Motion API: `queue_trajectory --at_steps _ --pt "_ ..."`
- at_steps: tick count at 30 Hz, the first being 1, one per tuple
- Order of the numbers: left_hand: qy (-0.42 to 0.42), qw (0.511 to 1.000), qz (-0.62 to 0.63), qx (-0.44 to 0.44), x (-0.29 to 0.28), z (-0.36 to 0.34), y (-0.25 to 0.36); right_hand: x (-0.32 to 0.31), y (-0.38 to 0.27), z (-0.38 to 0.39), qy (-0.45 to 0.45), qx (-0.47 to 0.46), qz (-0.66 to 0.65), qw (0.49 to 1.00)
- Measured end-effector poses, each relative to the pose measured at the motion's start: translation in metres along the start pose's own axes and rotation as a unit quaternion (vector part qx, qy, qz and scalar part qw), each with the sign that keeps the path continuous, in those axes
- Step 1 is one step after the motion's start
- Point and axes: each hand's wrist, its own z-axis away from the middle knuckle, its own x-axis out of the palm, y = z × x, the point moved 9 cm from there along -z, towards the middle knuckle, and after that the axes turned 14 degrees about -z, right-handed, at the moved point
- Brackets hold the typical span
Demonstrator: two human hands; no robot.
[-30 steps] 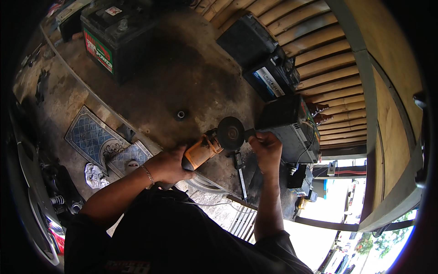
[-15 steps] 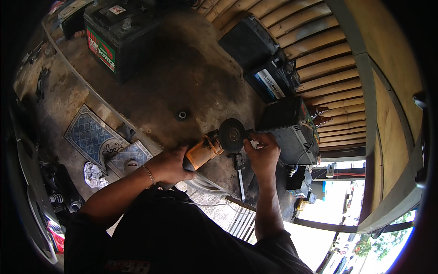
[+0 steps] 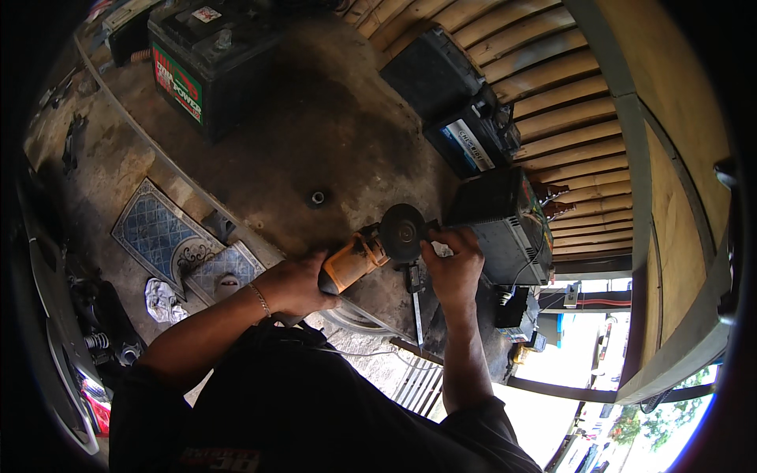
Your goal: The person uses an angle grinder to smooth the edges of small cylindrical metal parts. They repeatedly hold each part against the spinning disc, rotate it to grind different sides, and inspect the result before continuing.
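The orange grinder (image 3: 352, 266) is held before the dark shirt (image 3: 292, 394), wrapped by the fingers of the left hand (image 3: 298, 285). Its long axis is slanted, the black disc (image 3: 402, 233) being pointed forward and rightward. Beside it, a small dark piece (image 3: 432, 226) is pinched by the right hand (image 3: 456, 258) (whether it touches the disc cannot be told).

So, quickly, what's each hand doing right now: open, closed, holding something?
Left hand: closed around an orange-bodied angle grinder with a dark round disc.
Right hand: pinched shut on a small dark piece, its shape unclear.
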Motion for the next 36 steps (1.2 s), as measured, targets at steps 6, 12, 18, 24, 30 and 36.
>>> queue_trajectory --at_steps 6,12,18,24,30,36 --pt "0.003 1.000 -0.007 -0.010 0.000 -0.001 -0.001 -0.002 0.004 -0.002 -0.002 0.033 -0.012 0.999" --pt "0.003 1.000 -0.004 -0.005 -0.001 0.000 0.000 -0.002 0.025 -0.001 0.007 0.084 -0.076 0.994" --pt "-0.002 1.000 -0.010 -0.016 -0.001 0.001 0.000 0.004 0.047 0.002 0.007 0.152 -0.151 0.977" --pt "-0.005 1.000 -0.006 -0.009 0.002 -0.002 -0.002 0.007 0.056 0.000 -0.004 0.178 -0.206 0.962" --pt "-0.006 1.000 -0.006 -0.010 0.004 -0.003 -0.004 0.004 0.066 0.001 -0.007 0.197 -0.257 0.946" --pt "-0.002 1.000 -0.004 -0.005 0.003 -0.003 -0.003 0.006 0.076 0.004 -0.020 0.219 -0.297 0.929"
